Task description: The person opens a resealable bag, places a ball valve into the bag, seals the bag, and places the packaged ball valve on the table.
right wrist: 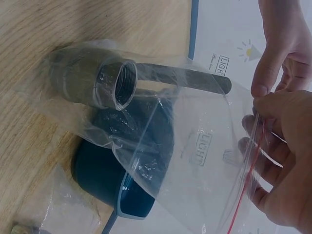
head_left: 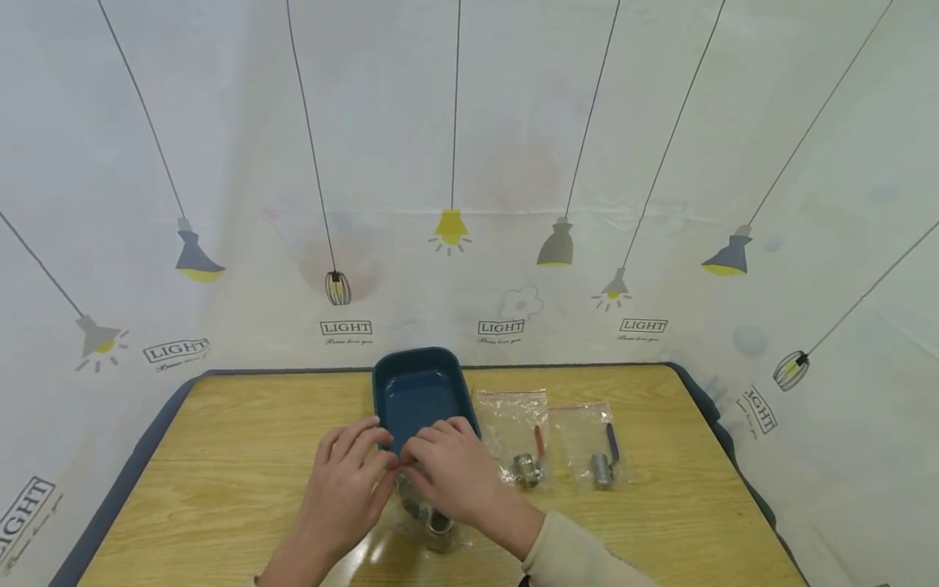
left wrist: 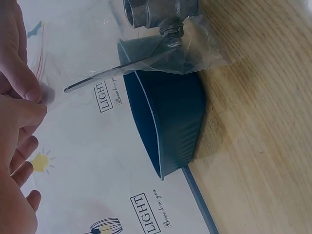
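Note:
A clear zip bag (right wrist: 204, 141) with a red line along its mouth is held up by both hands. Inside is a metal ball valve (right wrist: 87, 80) with a threaded opening and a long flat grey handle (left wrist: 112, 73). My left hand (head_left: 348, 481) pinches the bag's top edge between thumb and forefinger. Right beside it, my right hand (head_left: 458, 473) pinches the same edge, and the two thumbs nearly meet. Below the hands, the valve's body hangs at the bottom of the bag, close over the table in the head view.
Behind the hands stands a dark blue plastic bin (head_left: 425, 391) on the wooden table (head_left: 242, 456). To its right lie two more bagged valves, one with a red handle (head_left: 540, 442), the other with a blue handle (head_left: 612, 442). A lamp-printed sheet (head_left: 411, 147) surrounds the table.

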`<action>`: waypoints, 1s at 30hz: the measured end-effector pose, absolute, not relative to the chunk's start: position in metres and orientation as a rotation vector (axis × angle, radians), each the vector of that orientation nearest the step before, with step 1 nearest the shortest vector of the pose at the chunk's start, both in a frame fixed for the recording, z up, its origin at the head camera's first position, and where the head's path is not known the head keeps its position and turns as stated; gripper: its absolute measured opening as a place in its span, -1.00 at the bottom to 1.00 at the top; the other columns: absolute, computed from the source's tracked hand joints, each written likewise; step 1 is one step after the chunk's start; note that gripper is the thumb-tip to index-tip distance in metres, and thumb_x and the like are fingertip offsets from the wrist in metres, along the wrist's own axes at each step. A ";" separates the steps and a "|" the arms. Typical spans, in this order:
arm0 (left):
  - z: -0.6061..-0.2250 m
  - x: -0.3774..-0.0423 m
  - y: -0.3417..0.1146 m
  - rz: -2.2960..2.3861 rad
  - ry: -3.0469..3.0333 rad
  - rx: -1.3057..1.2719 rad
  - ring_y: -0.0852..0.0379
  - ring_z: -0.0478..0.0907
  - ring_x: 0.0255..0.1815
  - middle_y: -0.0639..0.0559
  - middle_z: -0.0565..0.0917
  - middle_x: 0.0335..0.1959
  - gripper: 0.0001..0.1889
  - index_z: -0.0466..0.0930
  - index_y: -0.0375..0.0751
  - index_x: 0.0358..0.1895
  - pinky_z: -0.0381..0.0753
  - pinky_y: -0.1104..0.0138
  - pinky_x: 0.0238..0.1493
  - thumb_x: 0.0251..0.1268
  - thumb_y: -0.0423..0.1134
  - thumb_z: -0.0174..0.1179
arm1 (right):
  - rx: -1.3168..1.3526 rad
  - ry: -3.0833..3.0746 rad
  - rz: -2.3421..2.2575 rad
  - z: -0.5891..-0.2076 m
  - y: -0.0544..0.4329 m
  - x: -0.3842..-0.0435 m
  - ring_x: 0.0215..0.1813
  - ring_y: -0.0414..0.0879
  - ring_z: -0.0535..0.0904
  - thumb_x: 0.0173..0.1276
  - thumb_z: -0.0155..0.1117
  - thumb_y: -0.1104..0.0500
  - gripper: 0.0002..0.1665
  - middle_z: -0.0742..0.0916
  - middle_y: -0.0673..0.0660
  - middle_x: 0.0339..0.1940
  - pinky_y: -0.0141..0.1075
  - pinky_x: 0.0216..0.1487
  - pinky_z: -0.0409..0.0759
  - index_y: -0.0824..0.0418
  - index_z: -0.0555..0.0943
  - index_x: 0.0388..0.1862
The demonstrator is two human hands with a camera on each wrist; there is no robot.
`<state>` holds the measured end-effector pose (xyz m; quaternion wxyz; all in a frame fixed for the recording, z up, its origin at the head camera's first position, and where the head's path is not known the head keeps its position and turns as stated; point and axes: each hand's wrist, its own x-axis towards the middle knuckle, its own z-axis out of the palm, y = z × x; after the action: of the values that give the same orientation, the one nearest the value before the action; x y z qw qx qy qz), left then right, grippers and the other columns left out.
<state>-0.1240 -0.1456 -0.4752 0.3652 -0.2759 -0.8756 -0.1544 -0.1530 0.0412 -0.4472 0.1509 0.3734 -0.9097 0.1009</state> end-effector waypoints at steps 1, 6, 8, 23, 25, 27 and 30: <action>-0.475 -0.124 -0.145 -0.398 -2.251 -0.707 -0.09 0.51 0.18 0.02 0.65 -0.14 -0.90 0.65 -0.08 -0.47 0.38 0.01 0.16 0.08 -0.17 0.31 | 1.070 -2.613 0.291 -0.447 0.041 -0.153 -0.17 -0.27 0.59 0.35 0.26 -0.11 -0.90 0.71 -0.24 -0.30 -0.24 0.07 0.46 -0.16 0.64 -0.29; -0.476 -0.124 -0.145 -0.392 -2.249 -0.702 -0.09 0.51 0.18 0.03 0.65 -0.15 -0.92 0.66 -0.08 -0.47 0.38 0.00 0.16 0.02 -0.18 0.33 | 1.050 -2.612 0.305 -0.448 0.040 -0.154 -0.20 -0.27 0.59 0.33 0.28 -0.10 -0.91 0.71 -0.25 -0.33 -0.23 0.06 0.45 -0.17 0.64 -0.32; -0.475 -0.124 -0.144 -0.388 -2.247 -0.701 -0.09 0.51 0.18 0.03 0.65 -0.14 -0.92 0.66 -0.07 -0.46 0.37 -0.01 0.16 0.03 -0.18 0.32 | 1.044 -2.609 0.306 -0.449 0.040 -0.154 -0.20 -0.27 0.59 0.33 0.28 -0.10 -0.91 0.72 -0.26 -0.34 -0.23 0.06 0.45 -0.18 0.65 -0.33; -0.476 -0.124 -0.145 -0.422 -2.257 -0.685 -0.10 0.49 0.19 0.02 0.64 -0.14 -0.87 0.65 -0.06 -0.48 0.32 0.02 0.17 0.17 -0.16 0.19 | 1.001 -2.631 0.271 -0.449 0.046 -0.155 -0.13 -0.25 0.60 0.31 0.29 -0.08 -0.93 0.72 -0.23 -0.27 -0.22 0.09 0.43 -0.17 0.64 -0.32; -0.476 -0.124 -0.144 -0.429 -2.272 -0.682 -0.10 0.48 0.21 0.01 0.63 -0.13 -0.87 0.64 -0.06 -0.48 0.31 0.03 0.19 0.17 -0.17 0.19 | 1.005 -2.636 0.277 -0.449 0.046 -0.155 -0.13 -0.25 0.60 0.32 0.29 -0.07 -0.93 0.73 -0.24 -0.29 -0.21 0.09 0.43 -0.17 0.64 -0.33; -0.476 -0.124 -0.144 -0.430 -2.293 -0.678 -0.09 0.47 0.22 0.02 0.63 -0.12 -0.89 0.64 -0.06 -0.47 0.30 0.04 0.20 0.16 -0.18 0.20 | 1.010 -2.634 0.279 -0.449 0.047 -0.155 -0.13 -0.25 0.60 0.33 0.28 -0.06 -0.94 0.73 -0.24 -0.29 -0.21 0.08 0.43 -0.17 0.64 -0.34; -0.477 -0.123 -0.142 -0.425 -2.320 -0.672 -0.08 0.46 0.23 0.02 0.62 -0.11 -0.93 0.64 -0.05 -0.46 0.31 0.04 0.20 0.11 -0.19 0.25 | 1.010 -2.630 0.286 -0.448 0.047 -0.154 -0.13 -0.25 0.61 0.32 0.29 -0.06 -0.94 0.73 -0.24 -0.30 -0.20 0.08 0.44 -0.17 0.64 -0.35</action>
<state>-0.1235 -0.1425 -0.4765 0.3377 -0.2577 -0.8905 -0.1630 -0.1541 0.0471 -0.4482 0.1545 0.3523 -0.9176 0.0999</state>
